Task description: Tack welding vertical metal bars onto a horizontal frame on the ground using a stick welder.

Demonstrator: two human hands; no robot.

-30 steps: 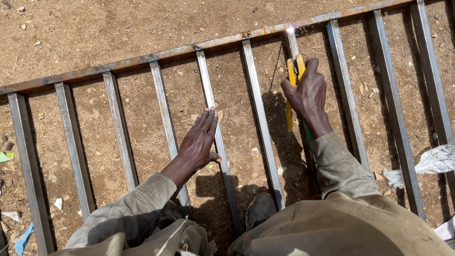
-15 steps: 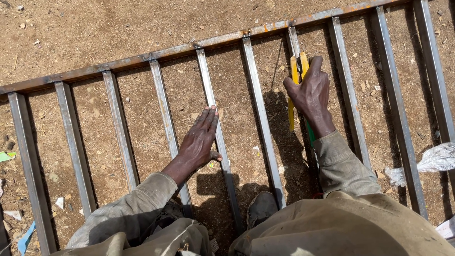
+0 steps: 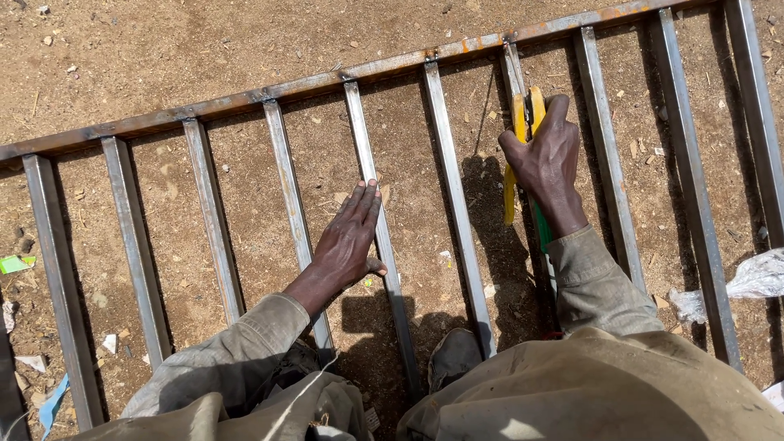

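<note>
A metal frame (image 3: 245, 102) of several parallel square bars joined to one long cross rail lies flat on brown dirt. My left hand (image 3: 349, 237) rests flat, fingers together, on the ground and against one bar near the frame's middle. My right hand (image 3: 549, 159) grips a yellow-handled tool (image 3: 518, 143) pressed along the bar to the right; a green part of the tool (image 3: 544, 233) shows below my wrist. The tool's working end is hidden by my hand and the bar.
My shoe (image 3: 453, 355) sits between two bars at the bottom centre. Crumpled white plastic (image 3: 755, 278) lies at the right edge. Small scraps, a green piece (image 3: 15, 263) and a blue strip (image 3: 51, 404), litter the dirt at left.
My right hand and the yellow tool have slid slightly down the bar, away from the cross rail. My left hand has stayed in place.
</note>
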